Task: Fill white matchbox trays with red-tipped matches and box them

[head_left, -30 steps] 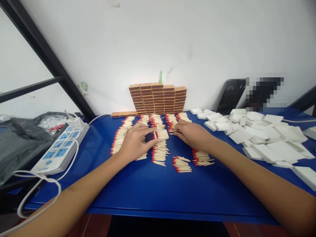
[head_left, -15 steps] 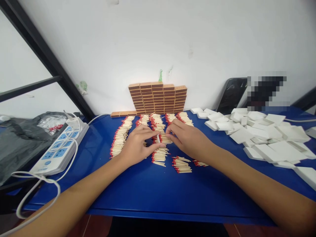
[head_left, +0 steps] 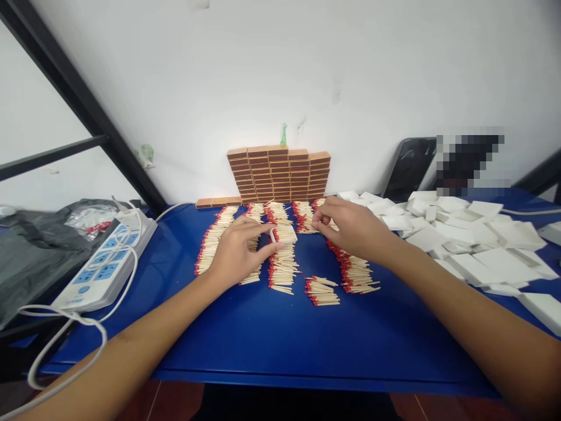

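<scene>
L hand (head_left: 239, 250) fingers clamped on white tray (head_left: 284, 235), low over match rows (head_left: 280, 268), mid counter (head_left: 263, 339). R hand (head_left: 353, 227) fingers pinched on matches (head_left: 321, 203), far end. Risk, I reckon: tray tilts, sticks spill; R wrist scatters row.

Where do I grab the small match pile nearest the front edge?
Pinch the small pile mid-shaft from above, thumb on its near side, fingers on the far. The sticks lie flat and parallel, red heads left, so squeezing across likely keeps them bundled.
</scene>
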`<state>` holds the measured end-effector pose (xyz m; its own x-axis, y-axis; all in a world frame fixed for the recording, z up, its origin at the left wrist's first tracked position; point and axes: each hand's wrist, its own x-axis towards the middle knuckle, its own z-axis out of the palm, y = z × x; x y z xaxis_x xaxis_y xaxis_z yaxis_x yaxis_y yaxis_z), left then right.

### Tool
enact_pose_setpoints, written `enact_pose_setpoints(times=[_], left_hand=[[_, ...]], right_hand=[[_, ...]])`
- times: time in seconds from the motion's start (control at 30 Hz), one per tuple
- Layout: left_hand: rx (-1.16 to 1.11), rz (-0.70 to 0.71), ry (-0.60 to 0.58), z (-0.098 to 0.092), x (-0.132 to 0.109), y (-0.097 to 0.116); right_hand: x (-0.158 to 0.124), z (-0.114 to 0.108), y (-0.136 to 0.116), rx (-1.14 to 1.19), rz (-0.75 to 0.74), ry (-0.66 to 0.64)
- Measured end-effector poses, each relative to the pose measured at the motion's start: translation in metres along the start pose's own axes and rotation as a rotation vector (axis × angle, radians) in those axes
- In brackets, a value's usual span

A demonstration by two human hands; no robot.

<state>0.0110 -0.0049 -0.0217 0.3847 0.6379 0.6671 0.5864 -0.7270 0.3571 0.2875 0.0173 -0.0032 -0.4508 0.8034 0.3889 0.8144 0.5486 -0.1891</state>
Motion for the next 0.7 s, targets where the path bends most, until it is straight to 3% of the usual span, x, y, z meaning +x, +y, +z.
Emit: enact_pose_setpoints(times=[0.2,0.7], left_hand=[[0.000,0.021,0.019,-0.001,0.001,-0.001],[0.005,0.044,0.014,0.001,0.000,-0.003]], right_hand=[[0.000,0.012,0.008,-0.072,0.044,-0.203],[0.000,0.012,0.007,-0.134,0.061,-0.229]])
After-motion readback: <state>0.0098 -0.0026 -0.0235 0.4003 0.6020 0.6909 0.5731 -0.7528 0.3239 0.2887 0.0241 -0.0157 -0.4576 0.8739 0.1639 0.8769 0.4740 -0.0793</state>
